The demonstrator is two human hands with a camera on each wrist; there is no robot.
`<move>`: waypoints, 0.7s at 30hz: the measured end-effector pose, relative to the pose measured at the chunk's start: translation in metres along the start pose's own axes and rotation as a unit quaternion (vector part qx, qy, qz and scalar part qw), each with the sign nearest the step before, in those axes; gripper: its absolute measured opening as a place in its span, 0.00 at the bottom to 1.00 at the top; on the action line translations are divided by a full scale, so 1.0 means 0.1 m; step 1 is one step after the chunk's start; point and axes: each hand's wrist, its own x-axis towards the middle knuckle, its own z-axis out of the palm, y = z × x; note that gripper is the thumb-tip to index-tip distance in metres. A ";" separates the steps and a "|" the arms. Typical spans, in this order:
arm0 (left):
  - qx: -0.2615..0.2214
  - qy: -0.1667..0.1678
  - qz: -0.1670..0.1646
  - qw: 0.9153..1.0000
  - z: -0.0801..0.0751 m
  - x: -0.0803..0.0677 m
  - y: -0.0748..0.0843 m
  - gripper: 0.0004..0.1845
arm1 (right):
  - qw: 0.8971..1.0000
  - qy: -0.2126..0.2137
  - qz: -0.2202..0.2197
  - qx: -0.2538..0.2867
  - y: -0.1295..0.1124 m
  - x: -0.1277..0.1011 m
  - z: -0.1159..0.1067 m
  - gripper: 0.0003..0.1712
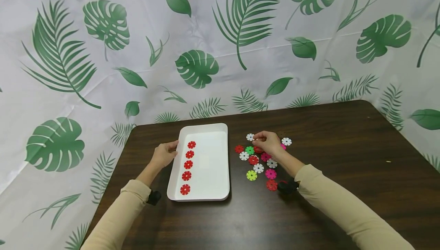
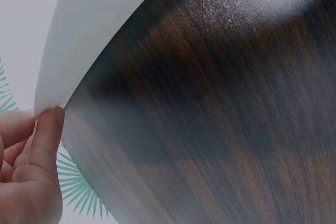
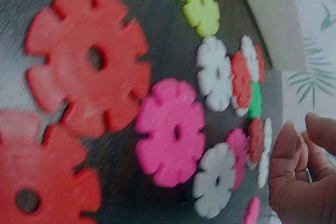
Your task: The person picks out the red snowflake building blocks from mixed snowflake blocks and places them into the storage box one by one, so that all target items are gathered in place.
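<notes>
My left hand [image 1: 165,154] pinches the left rim of a white tray [image 1: 213,166]; the left wrist view shows thumb and fingertips at the tray's edge [image 2: 89,40]. Inside the tray, several red notched discs [image 1: 188,164] lie in a column along the left side. My right hand [image 1: 268,142] is over the far part of a loose group of notched discs, its fingertips beside a white disc [image 1: 250,137]. In the right wrist view its fingers [image 3: 283,156] are loosely bent, with nothing visible between them and the thumb. Contact with the white disc is unclear.
Right of the tray lie more discs: a yellow-green one [image 1: 251,175], a green one [image 1: 249,150], a pink one [image 1: 270,173] and several white and red ones. A leaf-patterned cloth [image 1: 206,101] hangs behind the dark wooden table [image 1: 330,139].
</notes>
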 end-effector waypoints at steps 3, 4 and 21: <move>0.003 0.002 0.002 1.000 0.00 0.00 0.00 0.25 | 1.000 0.006 -0.005 -0.019 0.05 0.01 -0.03 0.15; 0.003 0.002 0.003 1.000 0.00 -0.01 0.00 0.25 | 1.000 0.006 -0.006 -0.022 0.06 0.01 -0.04 0.14; 0.005 0.003 0.008 1.000 0.00 0.00 0.00 0.25 | 0.989 0.001 -0.043 -0.141 0.19 0.02 -0.07 0.17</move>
